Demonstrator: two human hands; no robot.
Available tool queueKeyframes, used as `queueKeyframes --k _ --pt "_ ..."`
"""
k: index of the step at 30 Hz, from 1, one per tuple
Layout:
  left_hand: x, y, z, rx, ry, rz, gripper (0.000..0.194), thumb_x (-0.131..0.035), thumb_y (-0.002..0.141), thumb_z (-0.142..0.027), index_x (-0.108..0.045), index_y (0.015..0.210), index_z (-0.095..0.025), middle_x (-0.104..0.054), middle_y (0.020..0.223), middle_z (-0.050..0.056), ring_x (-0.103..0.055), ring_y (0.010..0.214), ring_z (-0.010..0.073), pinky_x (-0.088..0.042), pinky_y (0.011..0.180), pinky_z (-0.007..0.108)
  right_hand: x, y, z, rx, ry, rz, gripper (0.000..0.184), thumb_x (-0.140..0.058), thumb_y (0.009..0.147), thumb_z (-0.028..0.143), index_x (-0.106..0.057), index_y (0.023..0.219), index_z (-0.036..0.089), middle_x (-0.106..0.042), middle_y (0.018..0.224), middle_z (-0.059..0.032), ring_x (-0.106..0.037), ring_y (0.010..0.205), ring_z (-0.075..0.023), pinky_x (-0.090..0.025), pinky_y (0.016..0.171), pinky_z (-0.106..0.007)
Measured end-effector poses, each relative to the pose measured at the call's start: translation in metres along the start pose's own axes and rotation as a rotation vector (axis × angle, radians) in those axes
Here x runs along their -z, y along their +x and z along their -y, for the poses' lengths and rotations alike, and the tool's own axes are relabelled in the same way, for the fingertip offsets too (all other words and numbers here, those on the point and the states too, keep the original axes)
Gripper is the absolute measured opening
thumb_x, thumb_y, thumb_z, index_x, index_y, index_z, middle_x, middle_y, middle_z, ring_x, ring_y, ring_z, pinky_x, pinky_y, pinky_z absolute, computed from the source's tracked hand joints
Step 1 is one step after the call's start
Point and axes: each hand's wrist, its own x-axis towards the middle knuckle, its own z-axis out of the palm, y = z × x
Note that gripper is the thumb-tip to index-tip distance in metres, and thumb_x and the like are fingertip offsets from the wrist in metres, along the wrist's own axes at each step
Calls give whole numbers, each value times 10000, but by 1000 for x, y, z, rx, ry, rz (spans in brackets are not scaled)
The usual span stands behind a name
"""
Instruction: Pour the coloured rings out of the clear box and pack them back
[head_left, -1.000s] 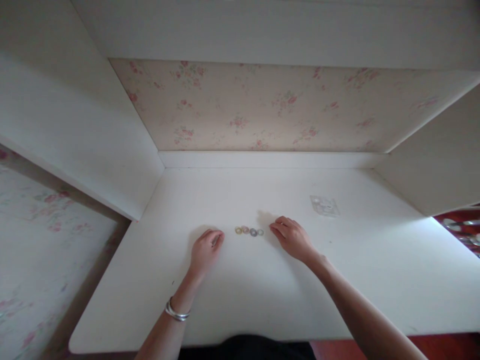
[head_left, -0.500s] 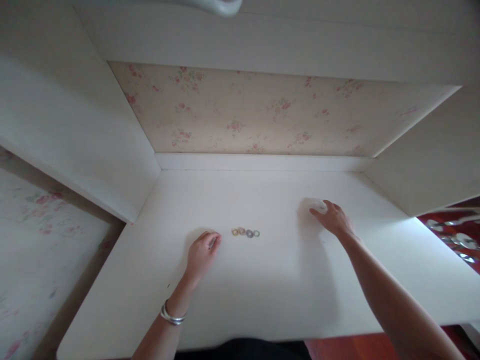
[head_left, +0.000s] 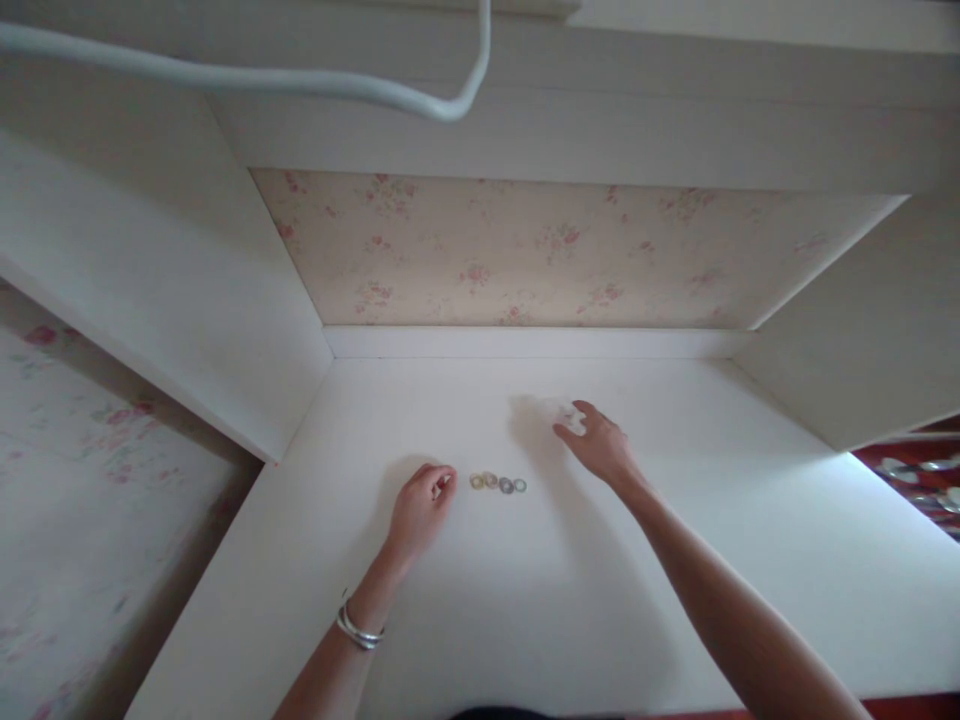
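Observation:
Several small rings (head_left: pixel 491 481), yellowish, grey and greenish, lie in a short row on the white desk (head_left: pixel 480 590). My left hand (head_left: pixel 421 508) rests on the desk just left of them, its fingers curled with the tips together; whatever may be inside is too small to make out. Behind the rings and to their right, my right hand (head_left: pixel 600 447) grips a whitish, see-through object (head_left: pixel 564 413) between thumb and fingers. Its exact kind is unclear, and part of it is covered by the fingers.
White side panels (head_left: pixel 210 250) and a flowered back wall (head_left: pixel 517 255) enclose the desk. A white curved tube (head_left: pixel 337 88) crosses overhead at upper left. Shiny objects (head_left: pixel 919 480) on red show past the right edge.
My right hand has moved left with the see-through object, nearer the rings. My left hand stays beside the rings. The camera view has tilted up, showing more of the overhead tube.

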Motion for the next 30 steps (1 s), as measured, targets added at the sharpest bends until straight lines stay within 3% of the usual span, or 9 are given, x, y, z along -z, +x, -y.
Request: queueKeyframes --k 4,7,9,12,17,20,25,30 --pt "-11 22 -5 -67 28 8 277 -500 853 -335 -585 1079 -198 -621 1003 44 -576 736 132 -475 745 284 -25 -16 54 123 70 63 538 -509 790 511 -467 1250 234 -590 1202 -78 -596 999 -226 -445 825 -329" --pt "-20 40 0 -124 90 19 482 -614 771 -344 -507 1212 -182 -553 1214 84 -532 1073 206 -420 942 341 -37 -24 77 170 69 81 520 -507 798 496 -463 1244 234 -573 1228 -71 -586 1024 -227 -439 836 -332" --pt "-24 52 4 -134 136 59 661 -671 714 -376 -436 1289 -152 -508 1290 111 -452 1193 251 -363 1014 380 -41 -26 85 170 56 88 522 -506 800 489 -455 1249 227 -569 1232 -76 -592 1011 -228 -438 828 -333" --pt "-29 67 9 -113 186 129 805 -707 659 -434 -382 1334 -140 -481 1328 134 -429 1220 284 -336 1031 406 -45 -28 91 162 31 112 530 -500 803 495 -456 1250 214 -574 1224 -87 -607 977 -234 -443 798 -328" --pt "-35 81 4 -94 232 217 869 -731 596 -489 -391 1336 -186 -493 1324 123 -443 1206 299 -312 1032 418 -50 -31 94 178 -19 124 503 -486 815 481 -469 1243 218 -598 1190 -83 -624 939 -242 -454 764 -329" --pt "-37 82 3 -72 221 190 902 -735 595 -466 -353 1362 -184 -498 1317 122 -459 1189 298 -329 1011 418 -52 -32 94 215 -43 131 460 -447 837 494 -496 1221 244 -578 1226 -65 -630 930 -239 -460 764 -336" --pt "-38 83 7 -67 142 136 766 -687 675 -319 -358 1359 -212 -527 1291 91 -530 1097 239 -390 948 375 -51 -33 95 278 -103 169 412 -408 858 518 -555 1149 266 -534 1285 -64 -643 900 -237 -466 753 -340" --pt "-36 84 9 -19 98 156 775 -682 671 -321 -352 1368 -250 -551 1265 54 -582 943 202 -442 869 339 -49 -33 93 320 -118 166 418 -357 881 529 -562 1132 265 -559 1249 -69 -650 881 -232 -469 738 -332"
